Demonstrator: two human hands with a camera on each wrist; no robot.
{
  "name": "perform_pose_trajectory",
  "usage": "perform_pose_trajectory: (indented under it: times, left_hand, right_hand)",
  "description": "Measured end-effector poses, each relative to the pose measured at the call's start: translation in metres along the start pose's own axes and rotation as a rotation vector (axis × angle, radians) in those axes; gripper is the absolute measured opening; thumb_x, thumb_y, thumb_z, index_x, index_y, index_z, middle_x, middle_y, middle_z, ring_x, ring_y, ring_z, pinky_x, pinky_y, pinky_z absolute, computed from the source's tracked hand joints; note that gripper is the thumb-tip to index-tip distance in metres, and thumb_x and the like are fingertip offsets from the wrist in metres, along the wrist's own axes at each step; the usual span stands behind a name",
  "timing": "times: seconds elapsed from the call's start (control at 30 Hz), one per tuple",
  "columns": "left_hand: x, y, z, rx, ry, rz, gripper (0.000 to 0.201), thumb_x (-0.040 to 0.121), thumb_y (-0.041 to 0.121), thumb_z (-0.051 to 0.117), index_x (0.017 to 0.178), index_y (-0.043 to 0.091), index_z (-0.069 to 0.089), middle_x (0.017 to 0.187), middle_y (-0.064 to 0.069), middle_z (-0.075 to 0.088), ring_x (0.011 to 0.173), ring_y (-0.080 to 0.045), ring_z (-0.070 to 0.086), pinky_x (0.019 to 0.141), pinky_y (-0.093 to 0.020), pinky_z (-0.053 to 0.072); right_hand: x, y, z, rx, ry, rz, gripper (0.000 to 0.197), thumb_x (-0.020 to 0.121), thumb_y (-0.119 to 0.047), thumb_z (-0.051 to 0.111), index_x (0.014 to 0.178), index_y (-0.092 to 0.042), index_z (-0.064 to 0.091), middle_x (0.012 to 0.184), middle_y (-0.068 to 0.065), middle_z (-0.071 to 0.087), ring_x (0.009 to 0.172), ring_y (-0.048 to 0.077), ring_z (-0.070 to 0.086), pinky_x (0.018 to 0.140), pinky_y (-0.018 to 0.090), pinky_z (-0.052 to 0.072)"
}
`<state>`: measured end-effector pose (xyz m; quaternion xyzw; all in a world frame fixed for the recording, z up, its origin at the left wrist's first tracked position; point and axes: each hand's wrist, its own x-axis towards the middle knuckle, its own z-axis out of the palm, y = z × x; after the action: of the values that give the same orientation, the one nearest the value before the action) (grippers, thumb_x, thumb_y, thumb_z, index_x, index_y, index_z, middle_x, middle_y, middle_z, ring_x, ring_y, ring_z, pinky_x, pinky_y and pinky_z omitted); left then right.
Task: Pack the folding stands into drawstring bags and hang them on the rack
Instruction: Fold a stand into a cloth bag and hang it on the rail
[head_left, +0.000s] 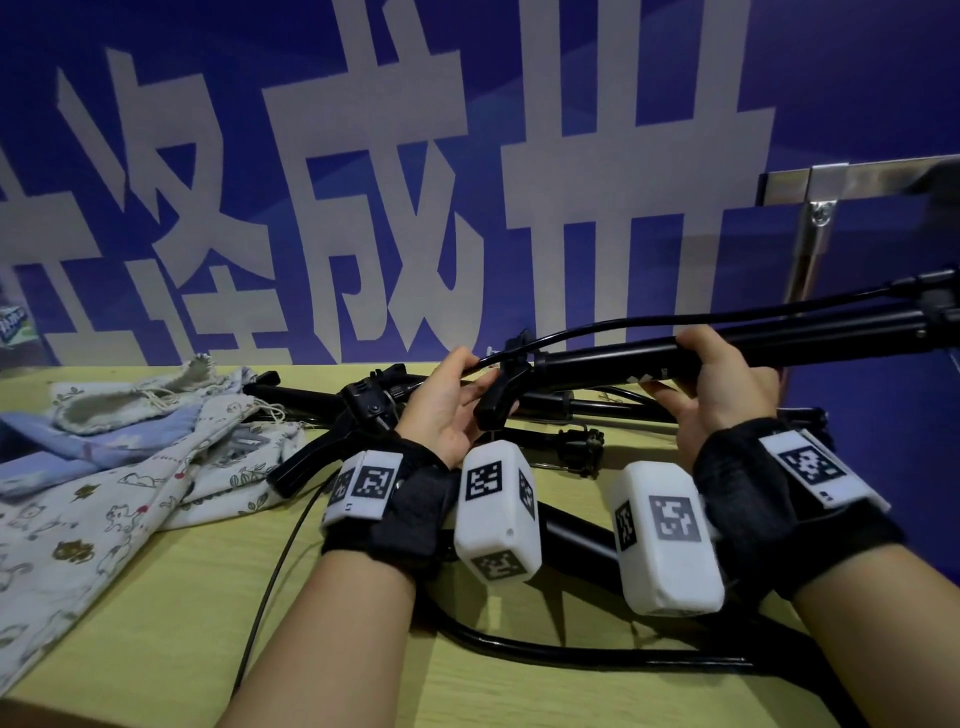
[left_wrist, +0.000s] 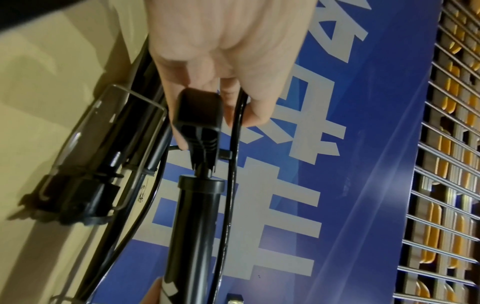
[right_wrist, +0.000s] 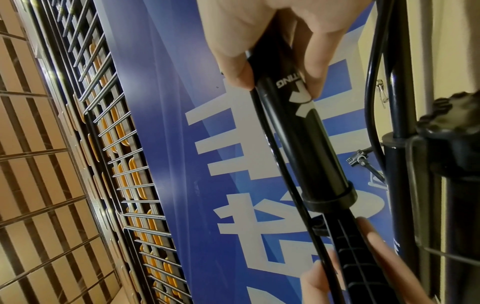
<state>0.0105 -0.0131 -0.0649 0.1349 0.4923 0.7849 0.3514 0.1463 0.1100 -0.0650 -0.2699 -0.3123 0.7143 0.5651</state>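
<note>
The left hand (head_left: 447, 410) has its fingers curled round the handle end (left_wrist: 198, 115) of a black folding stand (head_left: 613, 358), thumb and fingertips also pinching the thin black cable (head_left: 597, 330) that runs along it. In the left wrist view the fingers (left_wrist: 179, 115) sit on both sides of the ribbed plastic handle, with the cable passing just under the thumb. The right hand (head_left: 722, 384) wraps the stand's thick tube further right, fingers over the top and thumb beneath; the right wrist view shows the fingertips (right_wrist: 239, 72) pressed on the tube beside a white printed logo (right_wrist: 298, 96), above a black collar (right_wrist: 330, 197).

The held stand is lifted off the table (head_left: 182, 597), running from the middle out past the right edge of the head view. More black stands (head_left: 332, 415) lie in a heap on the yellow-green tabletop below and behind the hands, one with a wire bracket. To the left, touching that heap, lie several drawstring bags (head_left: 130, 467), pale cloth printed with small animals and one blue. Behind the table stands a blue board (head_left: 363, 182) with large pale characters. At the far right a metal frame (head_left: 821, 208) shows. Both wrist views show a wire grid rack (left_wrist: 441, 185) beside the board.
</note>
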Motion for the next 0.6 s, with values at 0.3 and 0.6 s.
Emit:
perform_pose_trajectory:
  times: [0.3, 0.6]
  left_hand:
    - [0.0026, -0.0056, 0.0019, 0.092, 0.038, 0.07, 0.014, 0.093, 0.013, 0.049, 0.083, 0.012, 0.058, 0.066, -0.002, 0.063, 0.07, -0.017, 0.057, 0.071, -0.032, 0.05]
    - [0.0024, -0.0002, 0.0048, 0.001, 0.007, 0.231, 0.01, 0.086, 0.016, 0.055, 0.083, 0.021, 0.064, 0.09, 0.004, 0.06, 0.081, -0.012, 0.054, 0.076, -0.032, 0.052]
  right_hand:
    - [-0.0024, 0.0072, 0.0057, -0.041, -0.067, -0.017, 0.032, 0.077, -0.003, 0.065, 0.103, -0.006, 0.047, 0.114, 0.016, 0.056, 0.096, 0.024, 0.063, 0.062, 0.037, 0.058]
    - [0.0022, 0.0066, 0.0016, -0.035, -0.025, 0.007, 0.051, 0.077, -0.004, 0.064, 0.123, -0.002, 0.045, 0.12, 0.019, 0.055, 0.104, 0.028, 0.062, 0.063, 0.036, 0.058]
